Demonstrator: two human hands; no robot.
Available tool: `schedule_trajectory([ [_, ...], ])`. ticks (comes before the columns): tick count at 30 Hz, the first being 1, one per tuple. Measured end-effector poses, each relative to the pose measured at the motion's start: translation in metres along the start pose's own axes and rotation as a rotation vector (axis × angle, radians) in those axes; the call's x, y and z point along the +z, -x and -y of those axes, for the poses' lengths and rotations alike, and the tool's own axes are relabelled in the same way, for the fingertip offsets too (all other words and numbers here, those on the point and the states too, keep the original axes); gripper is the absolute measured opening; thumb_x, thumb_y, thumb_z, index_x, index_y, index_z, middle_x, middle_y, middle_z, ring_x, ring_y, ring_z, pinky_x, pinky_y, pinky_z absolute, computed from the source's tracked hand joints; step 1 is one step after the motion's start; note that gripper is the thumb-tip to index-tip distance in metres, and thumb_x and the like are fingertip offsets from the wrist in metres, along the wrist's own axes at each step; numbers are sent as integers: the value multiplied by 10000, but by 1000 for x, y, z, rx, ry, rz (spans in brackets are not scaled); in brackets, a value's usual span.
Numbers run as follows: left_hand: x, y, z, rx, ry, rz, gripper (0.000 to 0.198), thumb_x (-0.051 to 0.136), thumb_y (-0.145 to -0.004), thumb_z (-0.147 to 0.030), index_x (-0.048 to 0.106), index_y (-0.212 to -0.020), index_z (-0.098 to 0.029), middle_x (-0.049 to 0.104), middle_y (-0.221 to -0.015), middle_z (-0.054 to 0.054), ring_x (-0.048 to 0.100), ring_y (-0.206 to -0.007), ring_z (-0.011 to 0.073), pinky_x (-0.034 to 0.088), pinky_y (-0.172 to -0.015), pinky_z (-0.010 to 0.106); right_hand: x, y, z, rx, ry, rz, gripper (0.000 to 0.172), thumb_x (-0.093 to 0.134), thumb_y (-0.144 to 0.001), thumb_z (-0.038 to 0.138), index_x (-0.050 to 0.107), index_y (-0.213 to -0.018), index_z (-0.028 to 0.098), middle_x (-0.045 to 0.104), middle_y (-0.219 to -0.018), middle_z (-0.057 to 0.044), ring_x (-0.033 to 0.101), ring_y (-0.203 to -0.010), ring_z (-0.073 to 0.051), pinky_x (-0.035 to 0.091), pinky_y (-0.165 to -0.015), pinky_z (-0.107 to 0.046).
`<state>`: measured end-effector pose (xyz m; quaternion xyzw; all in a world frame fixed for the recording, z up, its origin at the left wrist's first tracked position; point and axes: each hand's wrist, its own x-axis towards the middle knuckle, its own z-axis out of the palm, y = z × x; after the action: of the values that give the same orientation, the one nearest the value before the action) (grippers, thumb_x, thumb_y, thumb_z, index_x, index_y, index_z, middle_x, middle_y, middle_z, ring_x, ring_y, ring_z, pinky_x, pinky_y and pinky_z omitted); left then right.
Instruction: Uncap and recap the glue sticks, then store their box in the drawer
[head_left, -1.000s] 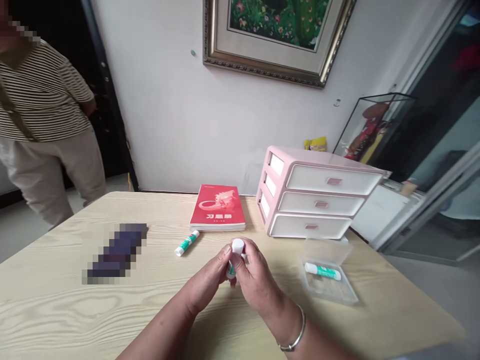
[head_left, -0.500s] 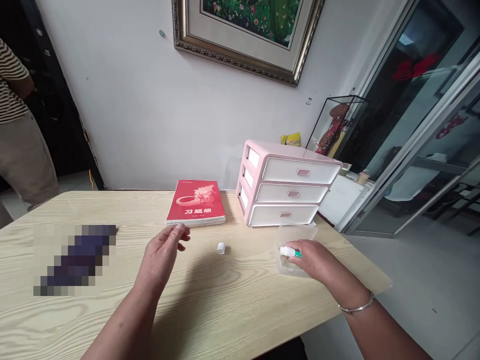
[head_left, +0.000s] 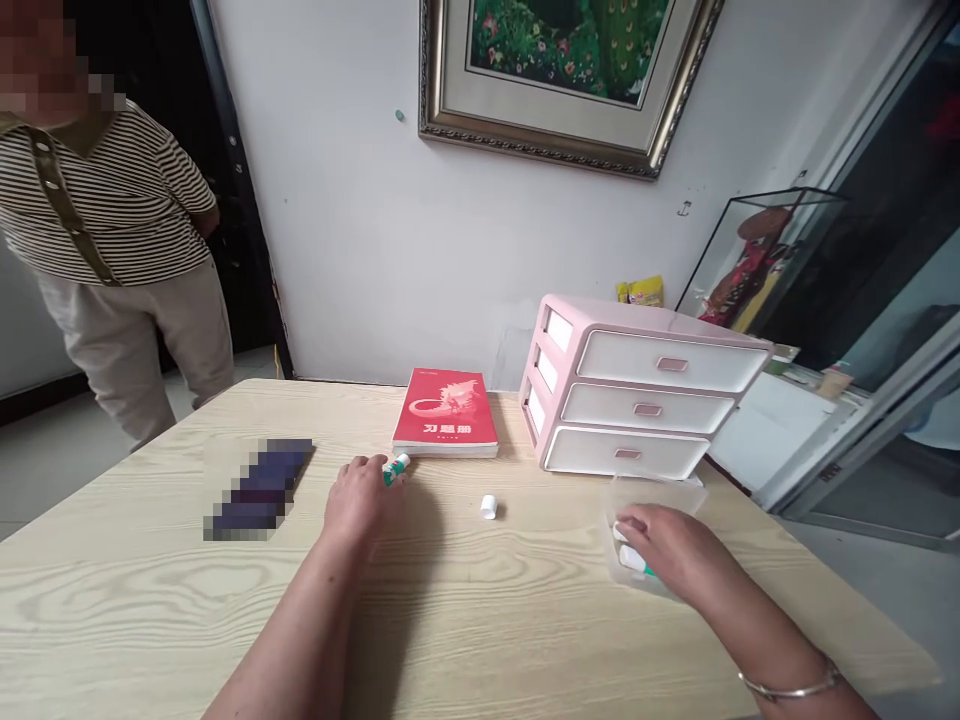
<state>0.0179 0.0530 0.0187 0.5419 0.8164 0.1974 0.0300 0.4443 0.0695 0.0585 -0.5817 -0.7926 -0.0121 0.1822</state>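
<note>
My left hand (head_left: 358, 500) is closed around a green-and-white glue stick (head_left: 397, 468), just in front of the red book (head_left: 445, 410). The stick's white end points up and right. My right hand (head_left: 667, 545) reaches into a clear plastic box (head_left: 619, 575), its fingers closed at a small white end that looks like a glue stick (head_left: 619, 531); the rest is hidden by the hand. Under those fingers, another white-and-green glue stick (head_left: 634, 559) lies in the box. Between my hands, a white cap (head_left: 489, 507) stands on the wooden table (head_left: 510, 620).
A pink-and-white drawer unit (head_left: 645, 400) stands behind the box, all drawers closed. Dark blue, pixelated item (head_left: 262, 488) lies at left on the table. A person in a striped shirt (head_left: 112, 200) stands beyond the left edge. The table's right edge runs past my right arm.
The view has swung left. A glue stick now shows in my left hand. In the box, my right fingers have moved off the white-and-green glue stick to the white end beside it.
</note>
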Motion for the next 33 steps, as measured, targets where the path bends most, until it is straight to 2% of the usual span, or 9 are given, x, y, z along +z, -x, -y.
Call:
schedule_trajectory([
  [5, 13, -1, -1, 22, -82, 14, 412, 530, -852, -416, 675, -1110, -129, 642, -1121, 208, 561, -1091, 397, 455, -862, 454, 17, -19, 83, -81, -232, 80, 295, 441, -966, 401, 694, -978, 250, 736, -872, -23, 665, -794, -187, 426, -693, -263],
  [9, 16, -3, -2, 25, -69, 13, 350, 497, -880, -331, 676, -1079, -106, 641, -1116, 222, 568, -1093, 388, 451, -861, 440, 53, -47, 139, -17, -164, 169, 341, 462, -969, 442, 688, -1023, 192, 746, -933, -94, 685, -888, -234, 442, -749, -297],
  [12, 15, -2, -5, 46, 7, 28, 307, 480, -893, -290, 670, -1064, -120, 656, -1123, 216, 584, -1087, 366, 438, -873, 419, 78, -63, 160, 10, -53, 222, 392, 477, -960, 465, 671, -1027, 131, 736, -955, -161, 687, -926, -286, 456, -756, -337],
  [17, 15, 6, -19, 136, 257, 106, 288, 454, -922, -307, 574, -1156, -190, 699, -1065, 109, 652, -961, 245, 453, -783, 307, 107, -65, 161, -78, -100, 249, 204, 558, -908, 304, 659, -957, 134, 724, -911, -160, 681, -894, -270, 459, -756, -343],
  [20, 16, 16, -32, 207, 511, 205, 250, 456, -920, -353, 528, -1106, -201, 684, -939, 48, 646, -843, 202, 460, -698, 277, 111, -64, 153, -8, -596, 241, 216, 554, -906, 344, 646, -974, 161, 698, -826, -88, 662, -779, -219, 471, -660, -313],
  [23, 12, 28, -42, 248, 921, 435, 222, 537, -875, -366, 499, -1016, -200, 605, -822, 2, 594, -737, 171, 445, -638, 263, 99, -67, 147, 106, -1229, 221, 457, 614, -861, 480, 583, -1192, 166, 688, -893, -76, 658, -771, -207, 491, -584, -297],
  [26, 3, 38, -49, 239, 1123, 595, 204, 575, -854, -339, 501, -990, -206, 544, -803, -22, 519, -675, 132, 418, -628, 252, 80, -67, 148, 90, -1566, 156, 536, 697, -824, 477, 564, -1247, 177, 689, -1063, -108, 659, -974, -234, 545, -757, -356],
  [29, -5, 45, -54, 264, 1181, 638, 198, 548, -894, -392, 512, -956, -207, 527, -823, -19, 472, -669, 118, 394, -631, 249, 70, -62, 153, 47, -1665, 101, 432, 705, -846, 456, 593, -1164, 186, 696, -1068, -99, 647, -1054, -252, 530, -895, -426],
  [33, -10, 50, -58, 300, 1137, 631, 335, 492, -928, -522, 530, -940, -189, 520, -820, -8, 440, -644, 110, 365, -613, 249, 73, -57, 156, -47, -1616, 83, 366, 650, -899, 472, 569, -1132, 202, 702, -1073, -87, 646, -1047, -239, 508, -938, -434],
])
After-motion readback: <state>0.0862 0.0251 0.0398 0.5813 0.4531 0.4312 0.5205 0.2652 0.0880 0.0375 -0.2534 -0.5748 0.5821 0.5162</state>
